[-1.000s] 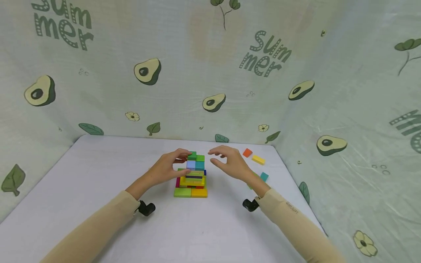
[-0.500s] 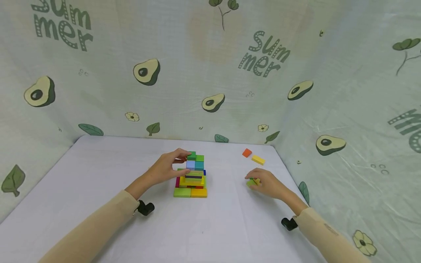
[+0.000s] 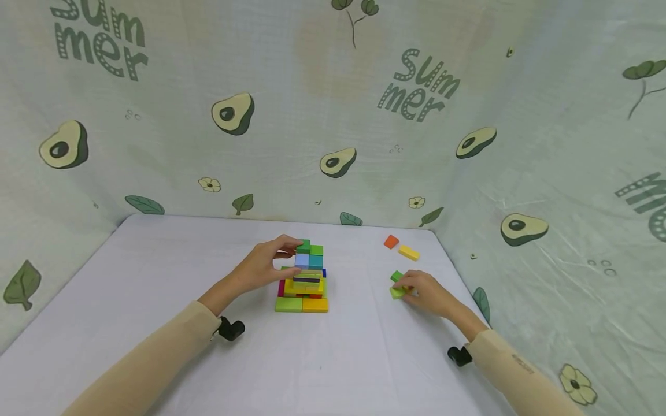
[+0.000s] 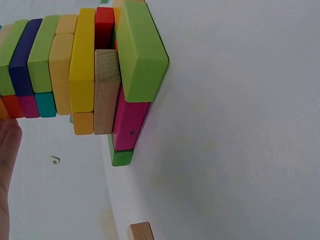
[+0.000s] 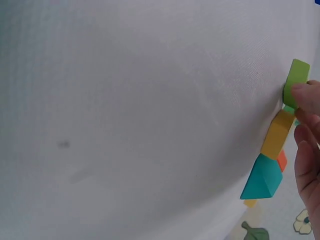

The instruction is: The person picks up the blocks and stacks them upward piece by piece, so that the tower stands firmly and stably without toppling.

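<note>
A tower of colourful wooden blocks (image 3: 308, 286) stands mid-table, green ones at its top. My left hand (image 3: 258, 267) is at its left side, index fingertip at the top green block and thumb at the front lower down. In the left wrist view, fingers (image 4: 7, 150) lie along the side of the tower (image 4: 82, 65). Right of the tower, my right hand (image 3: 424, 290) pinches a light green block (image 3: 397, 293) between thumb and fingers, low at the table. The right wrist view shows the thumb on that light green block (image 5: 296, 80).
Close by the right hand lie a green block (image 3: 398, 276), an orange-yellow block (image 5: 278, 135) and a teal block (image 5: 263, 177). Farther back are an orange block (image 3: 391, 241) and a yellow block (image 3: 409, 252). A patterned cloth (image 3: 281, 144) hangs behind the table.
My right hand has moved from beside the tower, right and nearer, to the loose blocks, where it takes hold of the light green one. My left hand has stayed at the tower.
</note>
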A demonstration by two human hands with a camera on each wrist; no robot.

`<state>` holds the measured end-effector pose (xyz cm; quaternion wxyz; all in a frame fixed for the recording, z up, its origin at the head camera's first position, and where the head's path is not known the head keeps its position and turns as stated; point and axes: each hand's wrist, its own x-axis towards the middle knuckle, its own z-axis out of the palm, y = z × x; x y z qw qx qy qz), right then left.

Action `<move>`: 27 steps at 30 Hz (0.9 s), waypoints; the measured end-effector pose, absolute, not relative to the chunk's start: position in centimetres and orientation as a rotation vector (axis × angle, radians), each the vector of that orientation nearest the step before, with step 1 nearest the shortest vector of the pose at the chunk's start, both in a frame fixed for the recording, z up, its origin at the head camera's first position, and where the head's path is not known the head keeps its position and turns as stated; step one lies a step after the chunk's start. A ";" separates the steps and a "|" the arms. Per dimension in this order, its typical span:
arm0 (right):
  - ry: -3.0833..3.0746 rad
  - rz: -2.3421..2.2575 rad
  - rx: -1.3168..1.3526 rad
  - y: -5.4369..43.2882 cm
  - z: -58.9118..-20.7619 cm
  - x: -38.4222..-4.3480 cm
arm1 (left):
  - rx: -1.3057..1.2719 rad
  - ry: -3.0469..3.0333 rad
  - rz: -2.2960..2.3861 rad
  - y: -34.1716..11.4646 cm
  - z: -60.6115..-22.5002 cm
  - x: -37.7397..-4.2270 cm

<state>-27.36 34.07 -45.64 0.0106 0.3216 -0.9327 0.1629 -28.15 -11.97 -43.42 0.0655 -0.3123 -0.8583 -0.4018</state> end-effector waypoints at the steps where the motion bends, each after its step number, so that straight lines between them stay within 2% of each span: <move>1: -2.910 0.510 1.001 34.1 -45.7 -27.4 | -0.944 -2.588 -1.212 -12.0 -43.4 -28.2; 11: -2.851 0.614 1.039 32.1 -45.3 -27.6 | -0.946 -2.587 -1.216 -12.0 -43.5 -28.2; 27: -2.624 0.830 1.128 19.9 -38.0 -28.3 | -0.939 -2.580 -1.240 -12.0 -43.6 -28.2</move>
